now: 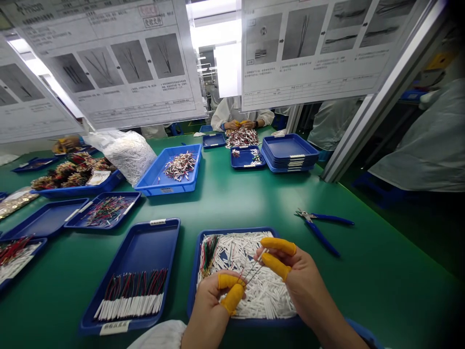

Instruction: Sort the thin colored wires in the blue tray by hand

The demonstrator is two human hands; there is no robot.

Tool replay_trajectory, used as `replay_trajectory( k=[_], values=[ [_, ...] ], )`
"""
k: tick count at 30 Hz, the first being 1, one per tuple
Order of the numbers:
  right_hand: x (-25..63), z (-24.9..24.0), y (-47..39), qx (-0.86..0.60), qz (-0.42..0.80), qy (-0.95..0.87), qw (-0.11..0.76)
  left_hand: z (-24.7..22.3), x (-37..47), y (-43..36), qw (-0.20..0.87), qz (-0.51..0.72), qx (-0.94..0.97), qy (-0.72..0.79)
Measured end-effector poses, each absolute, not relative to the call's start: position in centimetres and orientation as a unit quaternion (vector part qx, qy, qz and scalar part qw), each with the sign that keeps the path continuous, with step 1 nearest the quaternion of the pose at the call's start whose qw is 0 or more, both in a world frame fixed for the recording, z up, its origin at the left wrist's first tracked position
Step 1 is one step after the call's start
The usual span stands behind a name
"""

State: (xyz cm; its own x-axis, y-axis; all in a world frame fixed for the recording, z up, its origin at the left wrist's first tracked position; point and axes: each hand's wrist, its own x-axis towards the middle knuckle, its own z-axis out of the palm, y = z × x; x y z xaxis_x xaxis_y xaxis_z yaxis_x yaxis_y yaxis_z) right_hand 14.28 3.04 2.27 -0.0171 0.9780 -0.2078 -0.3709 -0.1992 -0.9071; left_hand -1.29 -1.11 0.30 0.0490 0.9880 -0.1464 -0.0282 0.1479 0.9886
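Observation:
Both hands are above a blue tray (192,291) filled with short white tubes (269,295). My left hand (218,295), in yellow finger cots, pinches a few thin wires (250,271) between thumb and index finger. The wires fan up to the right. My right hand (290,266), also in yellow cots, pinches a small white tube (262,255) at the upper ends of the wires. Whether a wire is inside the tube is too small to tell. Loose red, green and black wires (208,252) lie in the tray's back left corner.
Left of my hands, a blue tray (145,247) holds a row of wires with white sleeves (131,305). Blue-handled cutters (321,228) lie open at right. Farther back are a parts bin (145,182), stacked trays (290,150) and a person's hands (241,124). Printed sheets (134,63) hang above.

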Motion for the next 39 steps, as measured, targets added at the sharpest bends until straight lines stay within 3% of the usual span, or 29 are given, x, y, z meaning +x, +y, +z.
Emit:
replay_trajectory(
  k=[18,31,35,39],
  values=[
    [14.2,0.4,2.8,-0.400,0.684,-0.453,0.408,-0.1,-1.2,-1.4,0.552,0.461,0.456,0.524],
    [13.5,1.1,2.1,-0.360,0.683,-0.497,0.396,1.0,-1.1,-1.3,0.550,0.465,0.470,0.510],
    [14.3,1.5,2.5,-0.437,0.633,-0.489,0.411,0.7,-1.3,-1.2,0.537,0.485,0.449,0.525],
    [14.9,1.0,3.1,-0.524,0.505,-0.567,0.386,0.0,-1.8,-1.1,0.514,0.521,0.424,0.533]
  ],
)
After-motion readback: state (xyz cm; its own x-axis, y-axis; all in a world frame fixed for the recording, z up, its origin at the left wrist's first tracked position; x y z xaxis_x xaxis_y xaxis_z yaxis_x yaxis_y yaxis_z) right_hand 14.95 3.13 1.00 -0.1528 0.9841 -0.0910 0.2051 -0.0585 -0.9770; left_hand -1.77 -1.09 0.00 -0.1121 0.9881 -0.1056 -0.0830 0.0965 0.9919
